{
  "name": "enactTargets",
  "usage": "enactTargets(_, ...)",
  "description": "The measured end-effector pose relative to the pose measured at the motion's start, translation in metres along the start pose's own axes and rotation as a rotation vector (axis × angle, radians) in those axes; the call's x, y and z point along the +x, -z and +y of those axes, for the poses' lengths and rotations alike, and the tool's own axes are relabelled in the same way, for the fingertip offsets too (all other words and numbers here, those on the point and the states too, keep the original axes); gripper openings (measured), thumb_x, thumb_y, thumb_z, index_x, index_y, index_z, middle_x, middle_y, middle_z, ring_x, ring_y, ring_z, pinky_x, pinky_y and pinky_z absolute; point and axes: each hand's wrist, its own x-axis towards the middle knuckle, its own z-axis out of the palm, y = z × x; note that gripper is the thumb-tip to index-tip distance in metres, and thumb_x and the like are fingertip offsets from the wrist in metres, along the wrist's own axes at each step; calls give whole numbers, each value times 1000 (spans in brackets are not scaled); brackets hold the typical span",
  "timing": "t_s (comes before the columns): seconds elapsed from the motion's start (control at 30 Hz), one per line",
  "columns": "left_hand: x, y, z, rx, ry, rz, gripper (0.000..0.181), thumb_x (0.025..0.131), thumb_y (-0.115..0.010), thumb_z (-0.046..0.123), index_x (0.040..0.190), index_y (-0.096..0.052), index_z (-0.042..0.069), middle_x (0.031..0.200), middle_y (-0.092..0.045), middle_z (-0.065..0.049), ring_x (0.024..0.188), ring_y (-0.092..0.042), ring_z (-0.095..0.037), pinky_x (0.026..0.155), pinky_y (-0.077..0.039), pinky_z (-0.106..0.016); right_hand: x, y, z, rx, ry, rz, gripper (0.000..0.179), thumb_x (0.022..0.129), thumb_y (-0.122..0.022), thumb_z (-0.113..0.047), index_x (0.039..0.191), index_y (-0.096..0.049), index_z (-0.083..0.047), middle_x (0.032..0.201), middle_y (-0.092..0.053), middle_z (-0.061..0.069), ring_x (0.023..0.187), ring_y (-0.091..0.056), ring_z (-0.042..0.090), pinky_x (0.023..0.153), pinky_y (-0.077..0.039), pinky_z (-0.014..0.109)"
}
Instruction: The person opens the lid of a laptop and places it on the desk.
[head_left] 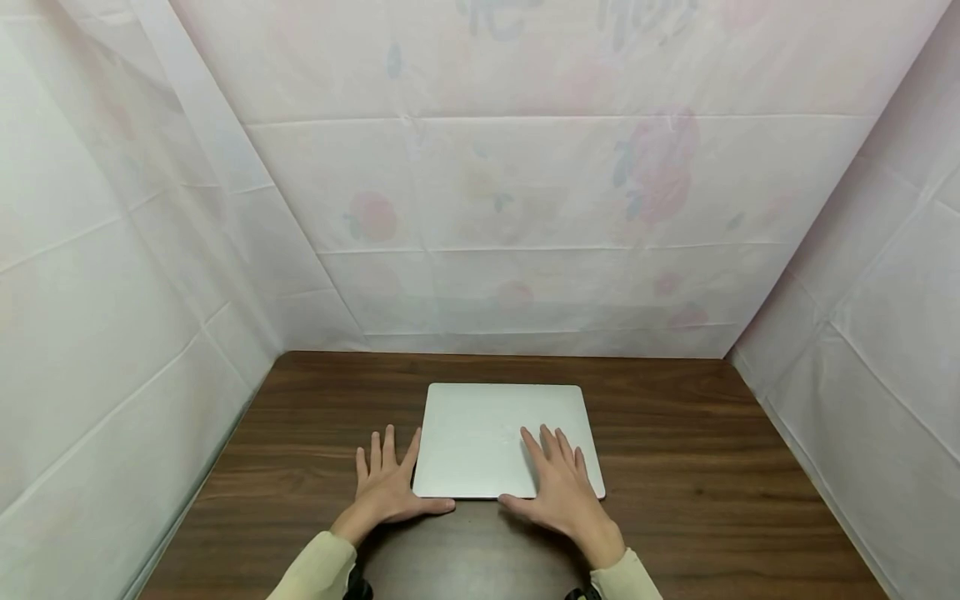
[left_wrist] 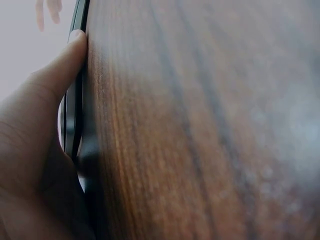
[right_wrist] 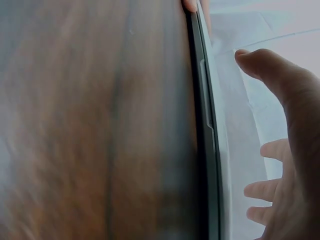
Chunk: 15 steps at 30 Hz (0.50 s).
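A closed silver laptop (head_left: 476, 437) lies flat on the wooden table, its front edge towards me. At its front left corner is my left hand (head_left: 388, 490), fingers spread beside the left edge. The left wrist view shows that thumb (left_wrist: 65, 65) resting against the laptop's thin front edge (left_wrist: 75, 112). Over the right part of the lid is my right hand (head_left: 562, 493), with spread fingers and the thumb near the front edge. Seen from the right wrist, this hand (right_wrist: 295, 165) appears raised off the lid, apart from the laptop's notched front edge (right_wrist: 206, 100).
The dark brown wooden table (head_left: 712, 483) extends to both sides of the laptop. Pale cloth with faint fruit prints (head_left: 525, 183) hangs behind it, and white cloth walls (head_left: 112, 350) stand along the left and right edges.
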Motion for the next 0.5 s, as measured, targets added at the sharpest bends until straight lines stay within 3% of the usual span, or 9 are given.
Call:
enactTargets(0.3, 1, 0, 0, 5, 8, -3, 150, 50, -67, 99, 166, -21, 17, 169, 2, -32, 156, 8, -53, 119, 11, -72, -1, -11, -4, -31, 13, -6, 105, 74, -75, -74, 159, -42, -22, 163, -36, 21, 153, -28, 47, 115, -19, 78)
enactTargets(0.5, 0, 0, 1, 5, 8, -1, 149, 50, -67, 99, 166, -21, 17, 169, 2, -31, 156, 9, -53, 119, 10, -72, 0, -15, -4, -47, 20, -12, 96, 75, -78, -63, 156, -46, -23, 162, -38, 21, 151, -31, 48, 112, -18, 82)
